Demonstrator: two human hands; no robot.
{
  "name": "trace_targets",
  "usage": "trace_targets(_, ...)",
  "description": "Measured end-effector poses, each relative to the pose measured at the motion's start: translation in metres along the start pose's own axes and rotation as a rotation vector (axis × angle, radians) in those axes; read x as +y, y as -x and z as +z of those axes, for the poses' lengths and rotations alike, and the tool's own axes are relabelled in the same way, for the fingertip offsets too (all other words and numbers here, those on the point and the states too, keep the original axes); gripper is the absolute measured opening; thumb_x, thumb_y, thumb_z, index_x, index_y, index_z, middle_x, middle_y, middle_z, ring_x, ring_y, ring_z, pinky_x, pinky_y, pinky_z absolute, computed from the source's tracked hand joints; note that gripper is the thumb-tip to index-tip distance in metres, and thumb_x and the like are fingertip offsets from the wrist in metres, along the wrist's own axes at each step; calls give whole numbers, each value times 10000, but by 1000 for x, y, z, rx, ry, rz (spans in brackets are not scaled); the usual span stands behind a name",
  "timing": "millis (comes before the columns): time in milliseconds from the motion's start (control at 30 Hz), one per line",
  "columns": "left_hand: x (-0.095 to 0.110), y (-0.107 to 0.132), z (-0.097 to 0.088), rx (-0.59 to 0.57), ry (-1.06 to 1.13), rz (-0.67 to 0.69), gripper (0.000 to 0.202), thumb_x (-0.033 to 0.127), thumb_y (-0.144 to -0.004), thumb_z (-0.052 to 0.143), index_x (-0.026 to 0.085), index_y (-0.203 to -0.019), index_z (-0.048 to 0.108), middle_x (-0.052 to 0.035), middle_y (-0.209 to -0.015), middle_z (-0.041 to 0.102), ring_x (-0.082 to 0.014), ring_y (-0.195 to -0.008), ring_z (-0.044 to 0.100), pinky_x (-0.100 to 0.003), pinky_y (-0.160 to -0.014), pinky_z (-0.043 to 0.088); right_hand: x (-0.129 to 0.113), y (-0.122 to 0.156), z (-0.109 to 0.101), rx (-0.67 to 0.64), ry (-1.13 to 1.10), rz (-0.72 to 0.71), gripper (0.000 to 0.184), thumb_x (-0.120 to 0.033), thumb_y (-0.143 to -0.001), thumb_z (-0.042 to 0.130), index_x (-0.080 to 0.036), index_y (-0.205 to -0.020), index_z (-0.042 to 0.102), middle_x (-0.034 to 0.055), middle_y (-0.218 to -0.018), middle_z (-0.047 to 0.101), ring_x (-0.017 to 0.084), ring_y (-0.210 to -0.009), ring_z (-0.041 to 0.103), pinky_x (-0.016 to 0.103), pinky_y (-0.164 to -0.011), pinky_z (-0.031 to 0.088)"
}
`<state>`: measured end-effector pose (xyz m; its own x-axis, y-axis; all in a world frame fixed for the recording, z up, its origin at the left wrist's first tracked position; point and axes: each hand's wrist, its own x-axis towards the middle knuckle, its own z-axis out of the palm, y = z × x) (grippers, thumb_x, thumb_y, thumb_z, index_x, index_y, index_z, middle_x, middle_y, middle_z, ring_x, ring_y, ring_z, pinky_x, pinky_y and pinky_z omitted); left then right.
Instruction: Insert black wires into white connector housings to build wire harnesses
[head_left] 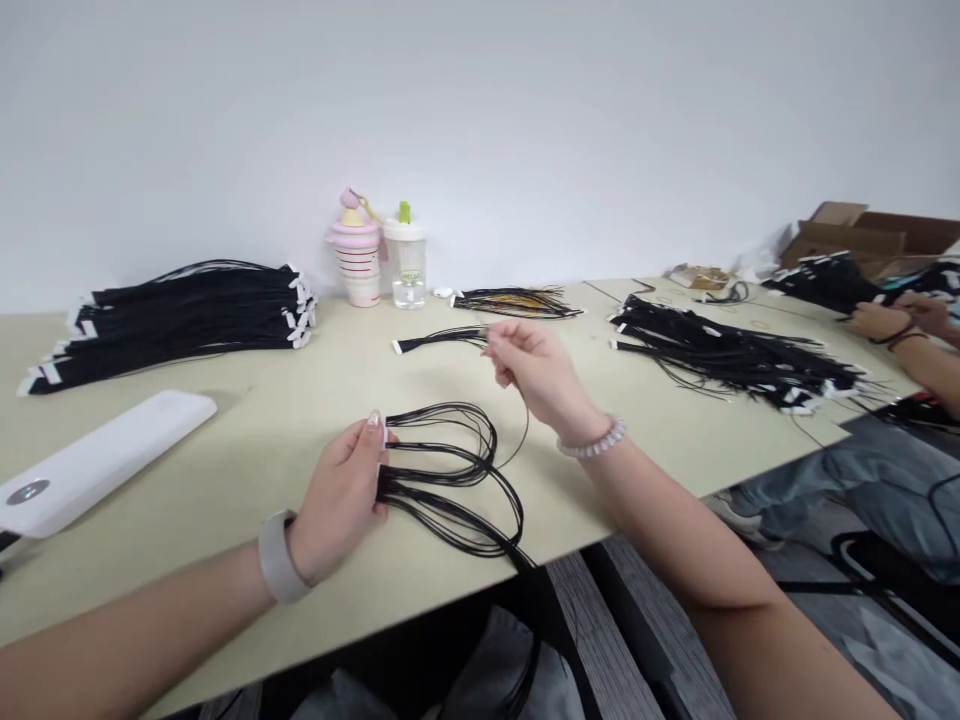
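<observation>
My left hand (346, 505), with a grey band on its wrist, grips the white connectors of a black wire harness (450, 478). The harness wires loop out to the right, then run down over the table's front edge. Above and to the right, my right hand (534, 372) is pinched on the end of a single thin black wire (525, 430) that curves down toward the loops. Its very tip is hidden in the fingers. Just behind that hand lies a short black harness (439, 338) with a white connector.
A large harness stack (195, 310) lies at the back left, near a white device (105, 465). A pink cup (356, 260) and a clear bottle (408, 270) stand by the wall. More harnesses (720, 345) lie right. A co-worker's hands (889, 320) are beside a cardboard box (877, 235).
</observation>
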<state>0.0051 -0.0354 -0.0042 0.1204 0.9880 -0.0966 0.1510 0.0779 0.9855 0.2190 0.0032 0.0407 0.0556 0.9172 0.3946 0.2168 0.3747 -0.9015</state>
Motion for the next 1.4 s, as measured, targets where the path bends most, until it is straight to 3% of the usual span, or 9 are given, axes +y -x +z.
trace_targets(133,5,1,2,15,26,-9,429,582,-779,409,171,-820,525,15,-575,475,-80,-403,411,-181,-301,346,-3,20,24,-119,101,-57,221,-347,-725,626,-140,-688,558,-26,-615,532,48,-528,427,187,-495,350)
trace_targets(333,8,2,3,-29,52,1,371,523,-796,430,162,-748,499,36,-528,428,-64,-346,393,-182,-292,343,-12,43,38,-325,492,-360,169,-222,-796,552,-139,-656,596,-17,-609,545,60,-575,457,191,-583,346)
trace_targets(667,7,1,4,-56,16,32,402,534,-824,377,164,-702,474,61,-463,395,-50,-295,389,-160,-286,330,-8,43,37,-411,575,-426,187,-219,-802,532,-127,-656,605,-4,-597,543,65,-555,451,189,-556,333)
trace_targets(933,6,0,3,-78,21,46,394,526,-826,383,160,-708,468,71,-469,395,-45,-288,393,-157,-287,325,-4,44,39,-407,595,-444,174,-201,-799,532,-130,-656,601,-6,-602,538,59,-552,454,181,-548,327)
trace_targets(1233,9,1,4,-101,-19,68,409,534,-831,360,163,-672,429,72,-455,374,-46,-299,391,-156,-297,329,0,45,42,-295,842,-727,343,-238,-884,421,-137,-564,491,-17,-563,402,70,-533,327,216,-521,258)
trace_targets(1400,11,4,4,-138,-77,110,421,525,-841,337,165,-629,385,70,-457,358,-48,-311,398,-162,-309,334,0,49,44,-336,884,-765,339,-234,-896,403,-144,-581,489,-16,-577,402,78,-551,334,224,-535,262)
